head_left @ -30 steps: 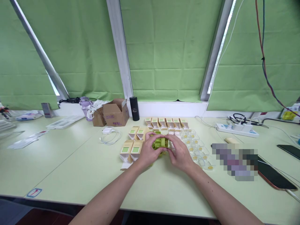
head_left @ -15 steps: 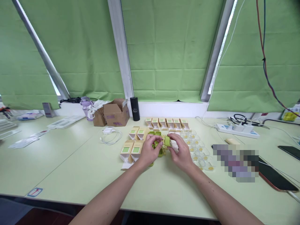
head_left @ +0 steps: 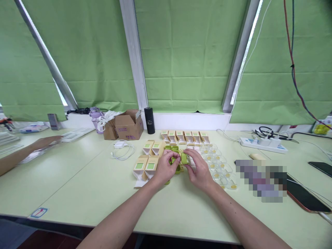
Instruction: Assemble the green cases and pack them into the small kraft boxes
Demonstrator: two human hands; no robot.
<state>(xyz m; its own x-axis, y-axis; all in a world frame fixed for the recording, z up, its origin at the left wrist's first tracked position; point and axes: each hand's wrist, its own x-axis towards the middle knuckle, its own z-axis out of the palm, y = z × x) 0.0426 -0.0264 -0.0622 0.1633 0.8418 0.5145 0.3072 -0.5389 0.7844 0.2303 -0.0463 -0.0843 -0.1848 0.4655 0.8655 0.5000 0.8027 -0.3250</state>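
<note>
My left hand (head_left: 164,169) and my right hand (head_left: 199,170) meet over the middle of the pale green table (head_left: 77,180). The right fingers pinch a small green plastic piece (head_left: 184,158). Closed fingers of the left hand hold another green piece (head_left: 173,159) beside it. More green pieces (head_left: 171,148) lie just behind the hands. Small tan cartons with green labels (head_left: 145,165) lie to the left, and a row of them (head_left: 184,136) stands behind. Clear blister trays with yellow dots (head_left: 218,165) lie to the right.
A brown cardboard box (head_left: 129,126), a black cylinder (head_left: 149,120) and a white coiled cable (head_left: 122,150) sit at the back left. A power strip (head_left: 263,144) and phones (head_left: 304,197) lie at the right. Another person's hand (head_left: 44,141) reaches in from the far left.
My hands have pulled one green piece apart from the cluster, the right hand now holding it alone. Another person's arm has come into view at the far left.
</note>
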